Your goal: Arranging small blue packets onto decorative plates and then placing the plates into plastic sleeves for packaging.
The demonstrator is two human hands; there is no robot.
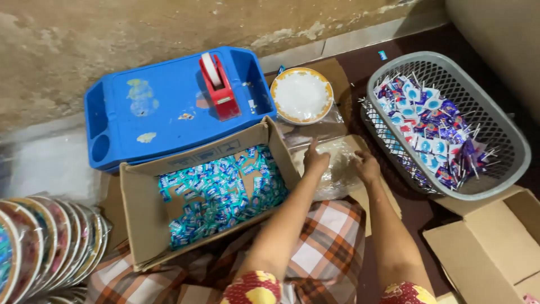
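Grip: both hands grasp one clear plastic bag [336, 166]. Left hand [315, 161] pinches its near-left edge; right hand [367, 166] holds the right edge, fingers curled, apparently spreading the film flat. Ref. landmark = the bag, which lies on flattened cardboard [360, 194] just ahead of the lap.

- Left of bag, touching reach: open carton [140, 219] w/ small blue-and-white sachets [216, 194], mouth up for easy pick.
- Right of bag: grey mesh basket [506, 141] holding stick-mounted packets [430, 135].
- Beyond bag: white plate w/ yellow rim [302, 94].
- Beyond-left: blue tray-table [163, 107] carrying red tape dispenser [218, 84].
- Far left: stack of patterned plates [50, 242].
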